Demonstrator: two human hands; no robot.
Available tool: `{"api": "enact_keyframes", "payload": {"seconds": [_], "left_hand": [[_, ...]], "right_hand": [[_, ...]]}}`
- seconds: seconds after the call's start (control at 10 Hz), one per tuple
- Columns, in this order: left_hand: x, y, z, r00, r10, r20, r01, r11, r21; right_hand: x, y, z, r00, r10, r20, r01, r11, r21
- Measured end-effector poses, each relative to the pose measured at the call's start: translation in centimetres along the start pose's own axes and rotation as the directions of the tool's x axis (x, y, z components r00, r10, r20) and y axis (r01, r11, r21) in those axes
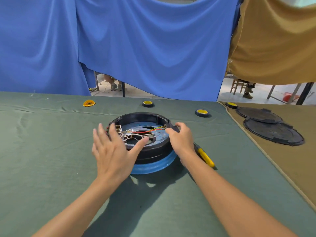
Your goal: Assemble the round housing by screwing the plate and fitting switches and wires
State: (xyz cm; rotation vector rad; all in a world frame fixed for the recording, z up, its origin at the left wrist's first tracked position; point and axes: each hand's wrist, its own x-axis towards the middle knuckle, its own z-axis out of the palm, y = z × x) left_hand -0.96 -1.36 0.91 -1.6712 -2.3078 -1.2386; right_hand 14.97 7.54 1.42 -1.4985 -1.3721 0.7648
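Two hands mid-frame: left hand [112, 151] splayed free, right hand [181, 139] gripping the housing [142, 117] rim, wires [136, 133] loose, fitting seemingly unfinished.

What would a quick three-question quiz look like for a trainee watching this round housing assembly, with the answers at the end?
1. True or false: the left hand is clenched in a fist.
2. How many tape rolls are in view? A two, B three, C five.
3. Fill in: the yellow-handled tool lies on the green cloth beside the ____ wrist.
Key: 1 false, its fingers are spread, over the round housing; 2 B; 3 right.
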Motion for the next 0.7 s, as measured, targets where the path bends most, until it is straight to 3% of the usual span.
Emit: {"api": "enact_keyframes", "payload": {"seconds": [0.1, 0.2, 0.4, 0.7], "left_hand": [[0.5, -1.3, 0.8, 0.985, -0.065, 0.159, 0.111, 0.948, -0.299], [1.2, -1.6, 1.5, 0.987, -0.017, 0.160, 0.075, 0.929, -0.364], [2.4, -2.7, 2.3, 0.980, 0.113, 0.167, -0.041, 0.922, -0.384], [2.3, -3.3, 2.7, 0.987, 0.110, 0.117, -0.065, 0.941, -0.332]], "right_hand": [[-1.9, 1.3, 0.1, 0.995, -0.097, 0.012, 0.097, 0.995, -0.015], [-2.0, 1.7, 0.3, 0.994, -0.105, -0.003, 0.105, 0.994, -0.031], [-0.4, 0.9, 1.1, 1.000, -0.007, 0.007, 0.008, 0.998, -0.061], [-0.9, 0.1, -0.3, 0.998, 0.039, 0.052, -0.031, 0.990, -0.138]]}}
